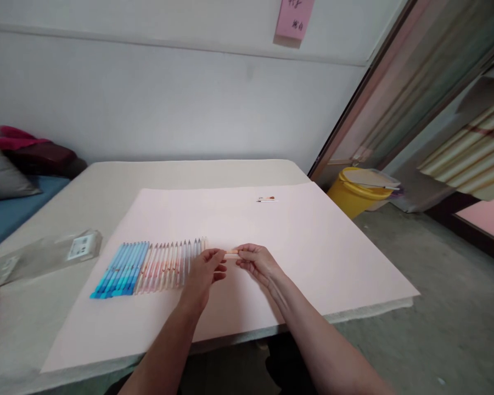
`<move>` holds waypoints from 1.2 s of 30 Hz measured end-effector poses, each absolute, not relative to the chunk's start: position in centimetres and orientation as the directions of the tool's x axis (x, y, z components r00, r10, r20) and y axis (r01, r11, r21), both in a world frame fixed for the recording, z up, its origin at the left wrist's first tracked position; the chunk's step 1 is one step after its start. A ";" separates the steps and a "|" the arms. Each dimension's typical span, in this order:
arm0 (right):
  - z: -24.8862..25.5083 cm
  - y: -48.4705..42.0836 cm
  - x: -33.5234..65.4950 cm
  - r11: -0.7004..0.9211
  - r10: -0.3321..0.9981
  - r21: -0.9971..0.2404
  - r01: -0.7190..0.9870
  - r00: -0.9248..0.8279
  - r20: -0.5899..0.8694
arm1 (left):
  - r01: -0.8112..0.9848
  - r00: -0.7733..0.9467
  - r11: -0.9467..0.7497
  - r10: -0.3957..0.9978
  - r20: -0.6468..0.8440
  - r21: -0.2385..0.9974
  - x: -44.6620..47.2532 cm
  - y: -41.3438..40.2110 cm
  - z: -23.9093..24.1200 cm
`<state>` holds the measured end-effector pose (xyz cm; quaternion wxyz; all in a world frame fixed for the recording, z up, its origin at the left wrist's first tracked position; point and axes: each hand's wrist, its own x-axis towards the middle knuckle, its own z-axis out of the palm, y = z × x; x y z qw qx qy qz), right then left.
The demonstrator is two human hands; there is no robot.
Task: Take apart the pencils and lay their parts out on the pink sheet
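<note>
A slim pen, orange and whitish in its visible middle, is held level between my two hands above the pink sheet. My left hand pinches one end between thumb and fingers, the other fingers loosely curled. The opposite end sits in the fingertips of my right hand. Left of my hands is a side-by-side row of blue pens, then clear pens with orange parts, then a few greyish ones. My left hand partly covers the row's right end.
Two thin pen-like pieces lie farther back on the pink sheet. A clear plastic bag with a white label rests at the table's left. Beyond the right edge stands a yellow bucket. A wall borders the back.
</note>
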<state>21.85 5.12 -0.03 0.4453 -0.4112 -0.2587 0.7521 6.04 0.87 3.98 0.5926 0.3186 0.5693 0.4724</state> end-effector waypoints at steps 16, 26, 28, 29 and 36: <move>0.9 3.7 20.1 -0.512 0.859 -0.696 -0.504 -0.281 -0.428 | 0.018 -0.301 0.301 0.911 -0.282 0.953 5.8 2.0 2.7; 1.4 4.0 22.0 -0.562 0.825 -0.594 -0.575 -0.337 -0.454 | -0.098 -0.295 0.343 0.887 -0.356 0.934 5.7 2.1 2.7; 1.5 4.0 22.2 -0.541 0.839 -0.620 -0.568 -0.307 -0.450 | -0.143 -0.287 0.366 0.874 -0.392 0.920 5.6 2.1 2.8; 1.6 4.0 22.2 -0.524 0.849 -0.636 -0.566 -0.291 -0.440 | -0.159 -0.285 0.369 0.871 -0.401 0.916 5.5 2.2 2.8; 2.3 4.1 22.5 -0.382 0.922 -0.728 -0.570 -0.177 -0.345 | -0.246 -0.291 0.294 0.887 -0.359 0.924 5.0 2.5 3.0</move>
